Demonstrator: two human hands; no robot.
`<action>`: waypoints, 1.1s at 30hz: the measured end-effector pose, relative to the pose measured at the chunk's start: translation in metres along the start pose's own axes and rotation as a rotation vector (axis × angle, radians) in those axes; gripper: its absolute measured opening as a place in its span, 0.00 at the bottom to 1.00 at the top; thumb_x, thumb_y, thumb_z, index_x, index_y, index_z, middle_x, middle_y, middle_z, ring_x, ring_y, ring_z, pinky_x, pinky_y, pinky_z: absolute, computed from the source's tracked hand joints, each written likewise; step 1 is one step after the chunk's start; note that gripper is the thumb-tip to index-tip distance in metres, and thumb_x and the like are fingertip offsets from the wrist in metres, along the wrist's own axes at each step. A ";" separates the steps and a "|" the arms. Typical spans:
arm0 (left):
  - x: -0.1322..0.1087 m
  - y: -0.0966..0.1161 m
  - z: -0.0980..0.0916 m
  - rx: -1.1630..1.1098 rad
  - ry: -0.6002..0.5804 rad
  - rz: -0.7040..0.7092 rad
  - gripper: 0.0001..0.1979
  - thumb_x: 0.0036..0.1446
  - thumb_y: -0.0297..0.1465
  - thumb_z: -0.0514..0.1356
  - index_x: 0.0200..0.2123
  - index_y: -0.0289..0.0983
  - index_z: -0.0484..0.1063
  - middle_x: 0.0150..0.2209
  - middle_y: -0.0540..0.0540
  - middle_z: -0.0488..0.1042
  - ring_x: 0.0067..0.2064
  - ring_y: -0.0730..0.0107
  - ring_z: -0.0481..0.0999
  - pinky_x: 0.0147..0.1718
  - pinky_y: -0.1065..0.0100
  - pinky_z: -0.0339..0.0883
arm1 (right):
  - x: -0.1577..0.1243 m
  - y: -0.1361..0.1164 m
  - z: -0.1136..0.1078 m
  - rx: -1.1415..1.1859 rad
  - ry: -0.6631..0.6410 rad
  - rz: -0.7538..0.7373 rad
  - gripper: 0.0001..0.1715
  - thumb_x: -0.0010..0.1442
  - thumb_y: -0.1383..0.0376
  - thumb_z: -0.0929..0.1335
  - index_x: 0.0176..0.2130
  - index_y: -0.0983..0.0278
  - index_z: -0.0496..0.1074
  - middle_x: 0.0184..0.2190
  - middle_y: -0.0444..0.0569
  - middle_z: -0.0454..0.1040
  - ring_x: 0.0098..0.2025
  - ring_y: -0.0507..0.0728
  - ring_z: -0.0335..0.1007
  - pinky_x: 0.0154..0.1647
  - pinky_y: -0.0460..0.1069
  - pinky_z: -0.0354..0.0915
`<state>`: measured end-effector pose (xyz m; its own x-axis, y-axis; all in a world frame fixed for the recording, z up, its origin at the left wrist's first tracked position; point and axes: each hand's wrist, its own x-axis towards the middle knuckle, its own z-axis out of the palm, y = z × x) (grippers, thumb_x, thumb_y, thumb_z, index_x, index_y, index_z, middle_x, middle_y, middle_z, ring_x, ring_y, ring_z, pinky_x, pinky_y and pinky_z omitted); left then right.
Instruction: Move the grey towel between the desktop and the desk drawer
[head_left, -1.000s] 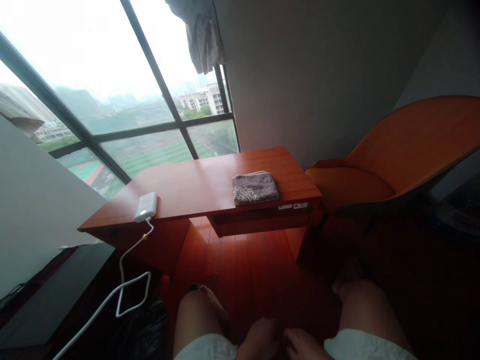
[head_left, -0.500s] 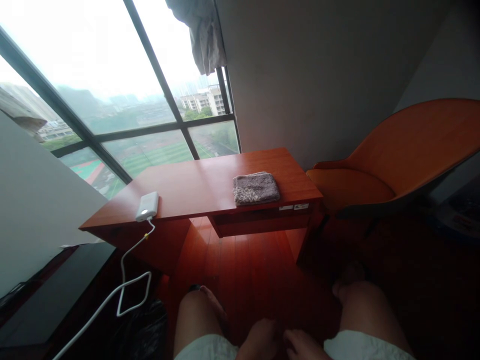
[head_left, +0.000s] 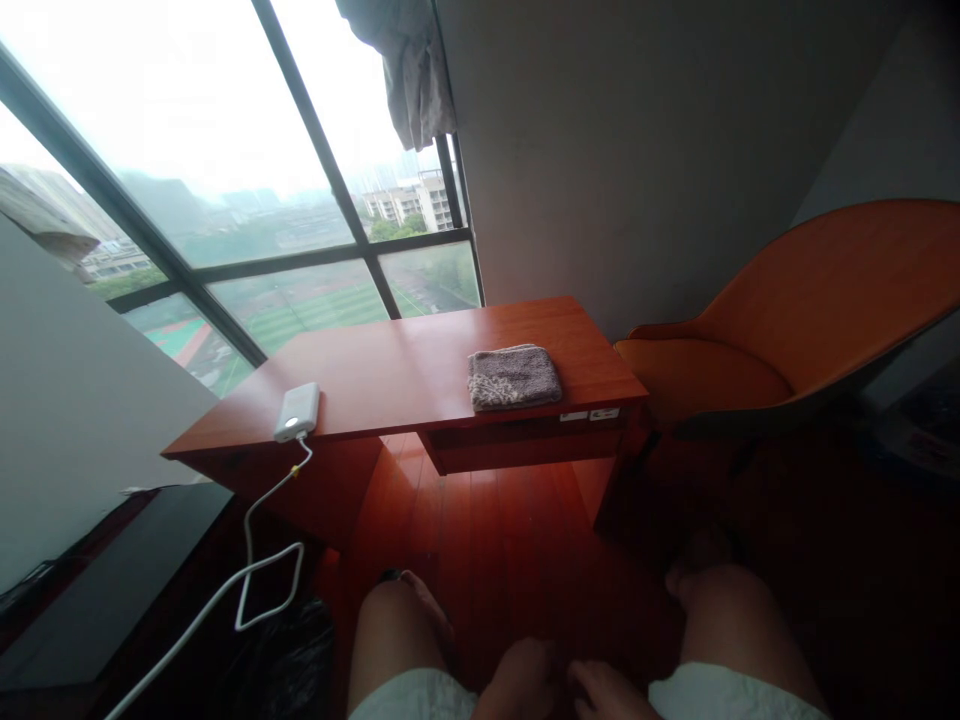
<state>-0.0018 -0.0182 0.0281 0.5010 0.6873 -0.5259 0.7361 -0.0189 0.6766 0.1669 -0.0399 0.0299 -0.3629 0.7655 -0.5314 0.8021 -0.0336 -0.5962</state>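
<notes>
My left hand point(head_left: 523, 680) hangs between my knees at the bottom edge, its fingers dim and hard to make out. Close to its right is my right hand point(head_left: 606, 690), with fingers loosely bent and partly in shadow. I see no object in either hand. Beyond them, a folded grey-brown cloth point(head_left: 514, 377) lies on the reddish wooden desk point(head_left: 375, 370), near its front edge. A white power bank point(head_left: 298, 411) rests at the desk's left front edge, with a white cable point(head_left: 247, 520) plugged into it and hanging down.
An orange chair point(head_left: 832, 310) stands right of the desk. At the lower left are a dark flat surface point(head_left: 112, 590) and a black plastic bag point(head_left: 292, 660). A large window point(head_left: 247, 150) with a grey curtain point(head_left: 416, 80) is behind the desk.
</notes>
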 end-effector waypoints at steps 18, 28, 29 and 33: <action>0.001 0.000 0.001 0.054 -0.012 -0.029 0.21 0.57 0.49 0.48 0.44 0.55 0.77 0.43 0.43 0.78 0.46 0.40 0.77 0.45 0.43 0.67 | 0.002 0.003 0.002 0.035 -0.015 -0.024 0.23 0.45 0.65 0.60 0.37 0.46 0.75 0.43 0.44 0.81 0.49 0.67 0.75 0.52 0.60 0.66; -0.002 0.008 -0.001 0.128 -0.041 -0.089 0.22 0.59 0.47 0.47 0.46 0.53 0.77 0.43 0.44 0.79 0.48 0.43 0.78 0.47 0.45 0.69 | 0.002 0.007 0.004 0.040 -0.003 -0.014 0.23 0.46 0.65 0.60 0.38 0.50 0.76 0.44 0.48 0.80 0.49 0.66 0.75 0.52 0.58 0.65; -0.002 0.009 -0.002 0.134 -0.052 -0.091 0.22 0.59 0.47 0.48 0.47 0.53 0.77 0.44 0.44 0.79 0.48 0.45 0.78 0.47 0.45 0.69 | 0.003 0.008 0.004 0.040 0.001 -0.010 0.23 0.46 0.65 0.60 0.39 0.51 0.76 0.44 0.49 0.80 0.50 0.66 0.74 0.53 0.58 0.65; 0.000 0.015 -0.006 0.153 -0.081 -0.102 0.24 0.59 0.50 0.49 0.51 0.48 0.74 0.45 0.43 0.78 0.48 0.51 0.79 0.47 0.44 0.70 | 0.006 0.010 0.008 0.054 0.008 -0.010 0.22 0.46 0.66 0.61 0.38 0.52 0.76 0.42 0.49 0.81 0.48 0.66 0.75 0.51 0.58 0.66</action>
<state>0.0064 -0.0136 0.0414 0.4508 0.6309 -0.6315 0.8423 -0.0664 0.5349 0.1695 -0.0410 0.0163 -0.3667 0.7708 -0.5209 0.7717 -0.0607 -0.6331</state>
